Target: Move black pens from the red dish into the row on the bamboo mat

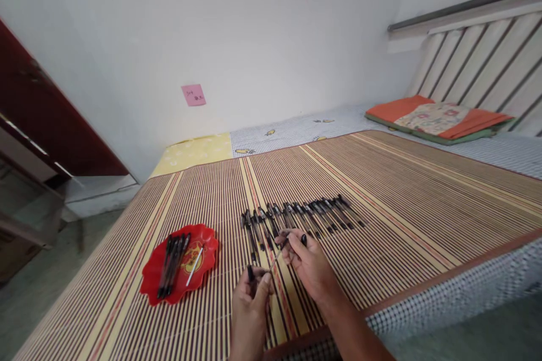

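Note:
My left hand (252, 296) is closed, fingertips pinching the lower end of a thin pale pen refill (276, 260). A short black pen piece (250, 274) sticks up from the same hand. The refill slants up to my right hand (308, 262), whose fingers are closed around its upper, dark end. Another black pen piece, perhaps a cap (304, 240), shows at the right hand's knuckles. Just beyond both hands lies a long row of black pens (305, 215), side by side on the striped mat. My palms hide parts of what they hold.
Left of my hands stands a red scalloped plate (209, 237) holding several black pens (173, 265) and one white refill (195, 266). The bamboo mat (406, 197) covers the bed. A folded orange cloth (440, 118) lies at the far right. A pink note (193, 95) is on the wall.

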A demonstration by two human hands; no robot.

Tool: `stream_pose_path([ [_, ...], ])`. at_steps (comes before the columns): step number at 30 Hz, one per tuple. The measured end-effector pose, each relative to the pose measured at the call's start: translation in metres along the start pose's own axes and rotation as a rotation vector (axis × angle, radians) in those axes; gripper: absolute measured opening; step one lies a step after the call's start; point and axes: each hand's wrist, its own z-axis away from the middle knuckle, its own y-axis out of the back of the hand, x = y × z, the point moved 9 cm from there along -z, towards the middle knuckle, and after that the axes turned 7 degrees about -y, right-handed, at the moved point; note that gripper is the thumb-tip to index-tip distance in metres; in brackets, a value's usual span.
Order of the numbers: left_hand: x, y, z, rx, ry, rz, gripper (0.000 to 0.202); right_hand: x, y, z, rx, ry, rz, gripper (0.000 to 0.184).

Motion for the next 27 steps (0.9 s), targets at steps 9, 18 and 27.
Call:
stream_pose_path([
  [9,-0.01,-0.024,0.013,-0.212,0.343,0.278,0.049,-0.001,-0.009,0.005,-0.129,-0.037,0.004,0.03],
  [18,-0.007,-0.017,0.015,-0.103,0.273,0.219,0.053,-0.006,-0.008,0.007,-0.146,-0.031,-0.021,0.022],
  [27,-0.007,-0.007,0.009,-0.045,0.057,0.021,0.046,-0.018,-0.025,0.025,-0.013,0.099,0.464,0.017],
])
